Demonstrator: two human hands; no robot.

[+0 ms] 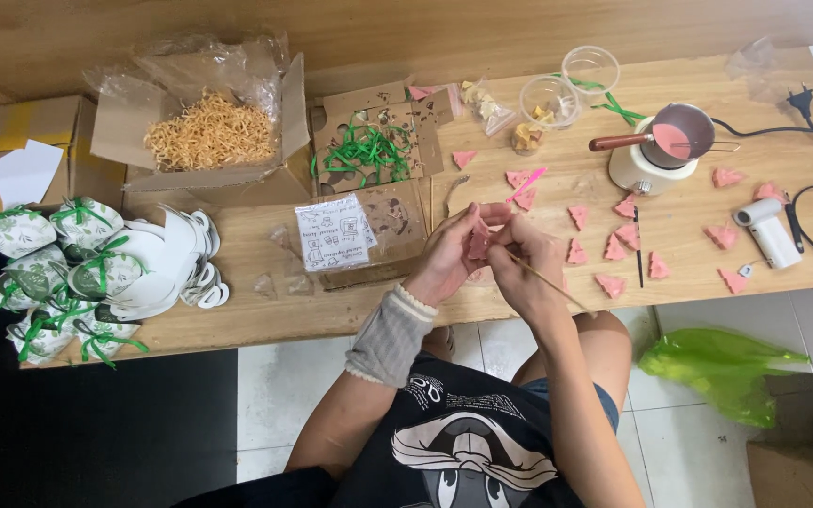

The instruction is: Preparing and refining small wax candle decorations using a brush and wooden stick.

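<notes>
Overhead, a long wooden tabletop (331, 310) ran across the view, with a person seated at it above a white tiled floor. At the far left, an open cardboard box (201, 174) lined with clear plastic held straw-coloured shredded filler. Beside it, near the left edge, sat a cluster of white pouches tied with green ribbon (58, 273), next to a stack of white card cutouts (185, 259). A green plastic bag (722, 362) lay on the floor at the right. On the tabletop's right half stood a small white melting pot (661, 150) holding pink liquid, with a white handheld tool (769, 230) near it. Many small pink wax shapes (613, 240) lay scattered between them.

At the centre, just above the tabletop's near edge, the left hand (449, 254) had its fingers closed around one pink wax piece (478, 243). The right hand (524, 259), touching the left, pinched a thin wooden stick (548, 282) that slanted down to the right.
</notes>
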